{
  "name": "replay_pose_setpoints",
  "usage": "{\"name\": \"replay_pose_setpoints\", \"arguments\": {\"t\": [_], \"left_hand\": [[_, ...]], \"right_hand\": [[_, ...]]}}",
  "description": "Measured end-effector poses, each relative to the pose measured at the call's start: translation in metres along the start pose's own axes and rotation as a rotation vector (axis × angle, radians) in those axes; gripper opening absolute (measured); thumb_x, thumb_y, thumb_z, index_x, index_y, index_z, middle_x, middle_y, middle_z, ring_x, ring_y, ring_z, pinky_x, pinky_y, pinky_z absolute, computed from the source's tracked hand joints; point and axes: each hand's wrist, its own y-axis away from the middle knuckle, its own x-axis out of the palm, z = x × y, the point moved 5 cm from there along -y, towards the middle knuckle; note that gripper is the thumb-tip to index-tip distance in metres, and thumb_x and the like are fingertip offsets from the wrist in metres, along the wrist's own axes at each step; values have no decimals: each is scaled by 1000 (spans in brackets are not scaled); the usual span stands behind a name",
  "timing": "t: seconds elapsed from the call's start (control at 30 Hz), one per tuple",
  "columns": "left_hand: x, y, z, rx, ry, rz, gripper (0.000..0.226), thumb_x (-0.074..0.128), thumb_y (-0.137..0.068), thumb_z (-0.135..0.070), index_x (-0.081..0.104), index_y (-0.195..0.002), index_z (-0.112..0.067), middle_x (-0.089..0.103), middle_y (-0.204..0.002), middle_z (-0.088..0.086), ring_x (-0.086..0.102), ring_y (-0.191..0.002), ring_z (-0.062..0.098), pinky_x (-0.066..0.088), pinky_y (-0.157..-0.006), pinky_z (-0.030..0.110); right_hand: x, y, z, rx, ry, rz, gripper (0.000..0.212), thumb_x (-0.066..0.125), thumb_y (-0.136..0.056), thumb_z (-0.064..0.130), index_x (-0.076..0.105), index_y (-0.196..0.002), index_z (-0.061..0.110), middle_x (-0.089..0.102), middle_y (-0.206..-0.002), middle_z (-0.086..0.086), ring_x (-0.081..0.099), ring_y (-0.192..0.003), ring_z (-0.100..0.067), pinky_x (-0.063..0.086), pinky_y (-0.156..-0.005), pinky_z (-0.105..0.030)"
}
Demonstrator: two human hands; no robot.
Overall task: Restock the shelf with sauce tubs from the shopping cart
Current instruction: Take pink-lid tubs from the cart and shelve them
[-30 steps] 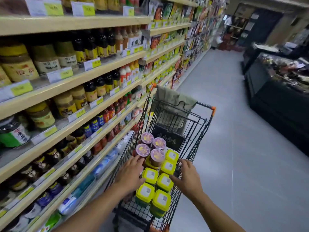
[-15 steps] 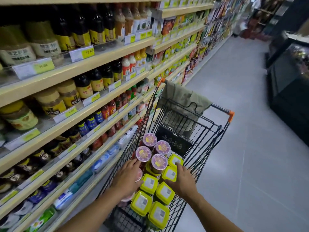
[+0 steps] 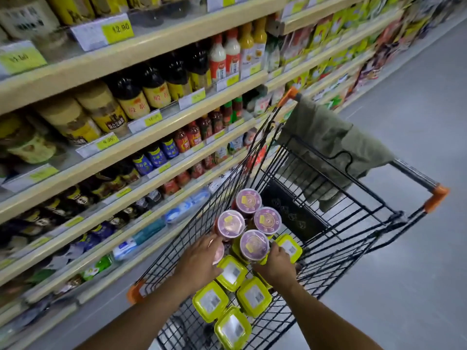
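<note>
Both hands are down in the black wire shopping cart (image 3: pixel 414 176), beside the beige shelf (image 3: pixel 156 135). The left hand (image 3: pixel 199 261) lies over a half-hidden round purple-lidded sauce tub (image 3: pixel 219 253). The right hand (image 3: pixel 275 266) dips between another round tub (image 3: pixel 254 245) and the square yellow-lidded tubs (image 3: pixel 254 296). I cannot tell whether either hand's fingers have a hold yet.

To my left, dark bottles (image 3: pixel 151 84) with yellow labels stand in a row. Just right of them are white-and-red bottles (image 3: pixel 225 56) and orange ones (image 3: pixel 252 44). A yellow price tag (image 3: pixel 117 29) sits in the upper left. Small red bottles (image 3: pixel 193 136) stand mid-frame, and blue packets (image 3: pixel 187 205) lie below them. An olive-green cloth (image 3: pixel 333 145) hangs at centre right, with grey floor (image 3: pixel 417 261) beyond.
</note>
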Motion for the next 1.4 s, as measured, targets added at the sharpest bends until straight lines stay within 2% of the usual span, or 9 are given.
{"name": "replay_pose_setpoints", "arguments": {"t": [0.13, 0.3, 0.5, 0.73, 0.93, 1.07, 1.2, 1.3, 1.4], "left_hand": [[15, -4, 5, -68, -26, 34, 83, 69, -87, -52, 31, -156, -27, 33, -161, -5, 37, -145, 22, 38, -113, 37], [33, -5, 7, -114, -21, 97, 83, 67, -90, -50, 27, -159, -26, 29, -163, -2, 34, -147, 24, 39, -112, 41], [42, -9, 13, -145, -36, 134, 85, 68, -91, -50, 22, -159, -29, 23, -165, -6, 30, -149, 19, 40, -111, 39], [38, -36, 19, -130, -60, 122, 83, 70, -90, -48, 27, -158, -25, 26, -165, -3, 32, -148, 21, 40, -111, 38], [32, -87, 8, -110, 13, 62, 76, 69, -92, -31, 30, -157, -24, 29, -162, -2, 33, -146, 22, 43, -110, 40], [40, -124, 8, -166, -42, 90, 92, 72, -91, -35, 16, -161, -20, 15, -168, 3, 21, -152, 26, 42, -112, 43], [51, -149, 15, -233, -130, 192, 117, 78, -85, -44, -6, -162, -18, -4, -171, 2, 14, -155, 28, 41, -112, 46], [61, -158, 23, -261, -183, 218, 124, 80, -86, -38, -16, -160, -17, -11, -171, 1, 27, -150, 30, 47, -103, 43], [67, -161, 29, -206, -194, 121, 119, 78, -88, -29, -15, -161, -17, -6, -171, 4, 42, -142, 29, 53, -91, 38]], "right_hand": [[14, -25, -1, 63, -86, 49, 116, 77, -67, 67, 21, -152, 10, 42, -145, -12, 43, -133, -33, 46, -99, -45], [38, -47, 2, 144, -131, 72, 143, 75, -56, 82, 6, -155, 6, 31, -153, -12, 38, -138, -34, 44, -104, -50], [52, -55, 10, 180, -198, 20, 138, 78, -65, 72, -2, -156, 6, 25, -155, -12, 37, -138, -35, 44, -98, -49], [58, -62, 1, 129, -224, -77, 112, 79, -61, 66, 26, -141, 11, 46, -138, -10, 49, -126, -34, 52, -89, -48], [53, -61, -20, 46, -167, -1, 128, 79, -55, 66, 19, -152, 10, 44, -144, -9, 45, -132, -31, 47, -99, -42], [53, -53, -38, -33, -168, -40, 124, 72, -49, 70, 27, -148, 11, 49, -136, -9, 50, -125, -32, 51, -96, -43], [61, -53, -52, -111, -60, -63, 122, 65, -49, 75, 33, -144, 3, 55, -124, -12, 57, -113, -35, 55, -86, -45], [68, -54, -58, -153, -18, -79, 123, 67, -47, 72, 33, -141, 1, 56, -117, -13, 60, -104, -37, 58, -79, -47], [73, -55, -59, -159, 12, -48, 132, 75, -48, 67, 21, -152, 6, 51, -125, -10, 56, -111, -34, 57, -83, -46]]}}
